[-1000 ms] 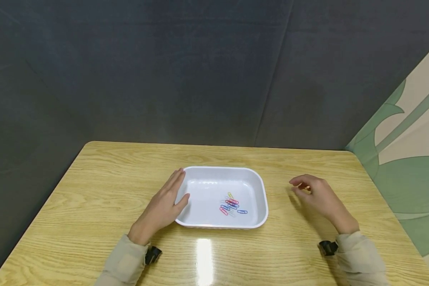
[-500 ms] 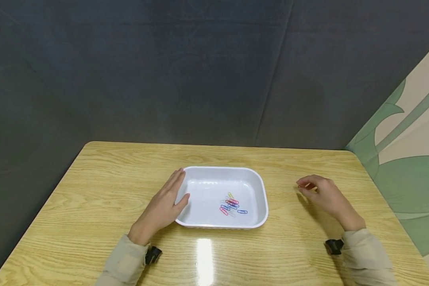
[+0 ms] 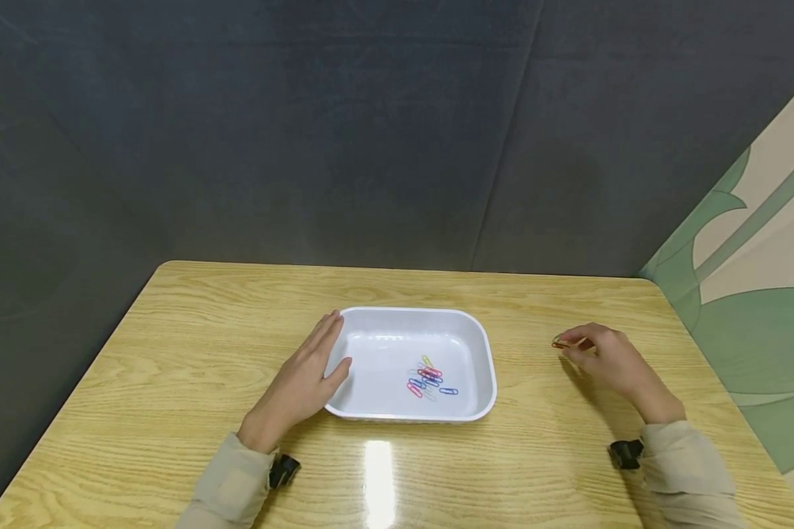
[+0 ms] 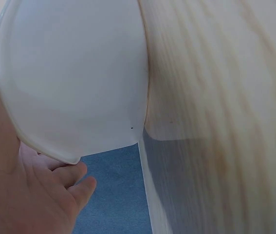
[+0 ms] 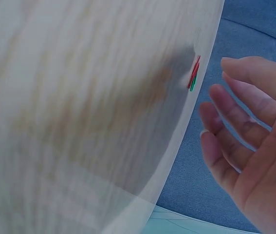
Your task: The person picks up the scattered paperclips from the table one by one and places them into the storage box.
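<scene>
- No text, label, brand, number or sign can be read in any view.
- The white tray point(image 3: 479, 345) has plain, unprinted walls.
- The wooden bench point(image 3: 172, 353) shows only grain.
- The dark wall panels point(image 3: 304, 132) and the green-and-cream patterned surface point(image 3: 754, 294) carry no lettering.
</scene>
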Demonstrator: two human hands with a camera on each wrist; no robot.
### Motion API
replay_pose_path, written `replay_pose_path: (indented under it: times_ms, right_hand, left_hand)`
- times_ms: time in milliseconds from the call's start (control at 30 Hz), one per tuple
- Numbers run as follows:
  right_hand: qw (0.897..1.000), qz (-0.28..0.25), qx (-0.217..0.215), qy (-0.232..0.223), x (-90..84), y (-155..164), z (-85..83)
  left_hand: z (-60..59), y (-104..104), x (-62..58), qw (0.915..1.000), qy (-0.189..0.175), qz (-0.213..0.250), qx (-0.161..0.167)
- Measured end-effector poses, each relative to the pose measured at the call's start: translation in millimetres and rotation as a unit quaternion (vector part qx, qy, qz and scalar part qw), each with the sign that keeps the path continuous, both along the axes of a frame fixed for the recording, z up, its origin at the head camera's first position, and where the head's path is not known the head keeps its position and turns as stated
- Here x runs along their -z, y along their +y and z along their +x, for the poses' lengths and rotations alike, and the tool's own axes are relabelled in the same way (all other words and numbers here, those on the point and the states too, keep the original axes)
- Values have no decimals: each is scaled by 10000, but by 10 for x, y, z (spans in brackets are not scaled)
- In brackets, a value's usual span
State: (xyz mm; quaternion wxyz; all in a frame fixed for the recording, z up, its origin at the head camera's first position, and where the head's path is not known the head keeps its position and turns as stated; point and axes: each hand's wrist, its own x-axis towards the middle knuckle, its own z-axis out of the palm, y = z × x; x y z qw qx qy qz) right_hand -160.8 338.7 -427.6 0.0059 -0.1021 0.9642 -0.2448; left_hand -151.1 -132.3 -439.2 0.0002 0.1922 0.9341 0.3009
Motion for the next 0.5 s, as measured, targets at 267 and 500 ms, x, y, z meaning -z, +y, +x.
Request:
replay_pose_path:
  times_ms: [267,500]
  right_hand:
    - [9997,121,-93,-169,44,35,-22]
    - [9993,200,-198,-261,90,42,-19]
  left_hand:
    - [-1,4,-4,10000,46,-13,21]
    - [2,4,1,10000,48,-1,24]
